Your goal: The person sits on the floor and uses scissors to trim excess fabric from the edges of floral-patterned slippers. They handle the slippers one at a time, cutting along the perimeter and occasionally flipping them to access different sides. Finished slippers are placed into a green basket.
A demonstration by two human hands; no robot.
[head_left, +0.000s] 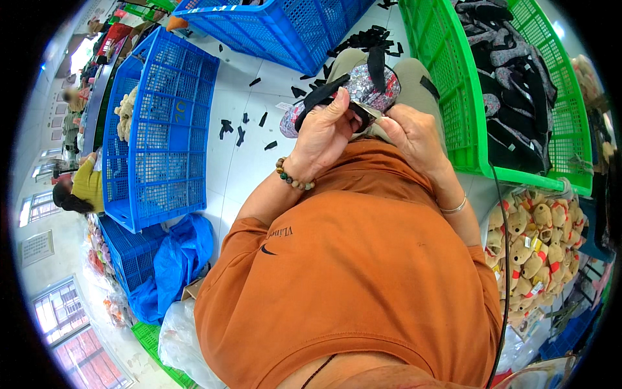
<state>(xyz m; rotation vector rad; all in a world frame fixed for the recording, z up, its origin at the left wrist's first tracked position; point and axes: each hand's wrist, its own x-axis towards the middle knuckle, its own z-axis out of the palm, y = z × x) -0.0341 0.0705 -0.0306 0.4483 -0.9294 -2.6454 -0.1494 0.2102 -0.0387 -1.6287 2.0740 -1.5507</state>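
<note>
Over my lap lies a grey, red-flecked patterned fabric piece (363, 84) with black straps and a small white tag. My left hand (322, 139) grips its black band, thumb pressed on top and fingers curled beneath. Close beside it, my right hand (413, 137) is closed around a small metal cutting tool (368, 109). Its pale blade points left at the black band near my left fingers; the rest of the tool is hidden in my palm, so I cannot tell whether it is scissors or snips.
A green crate (479, 146) at the right holds black and grey patterned fabric pieces. Blue crates stand at the left (170, 129) and ahead (259, 32). Black scraps (370, 40) litter the white floor. Tan plush toys (534, 253) are heaped at the right; another person (84, 185) is at the far left.
</note>
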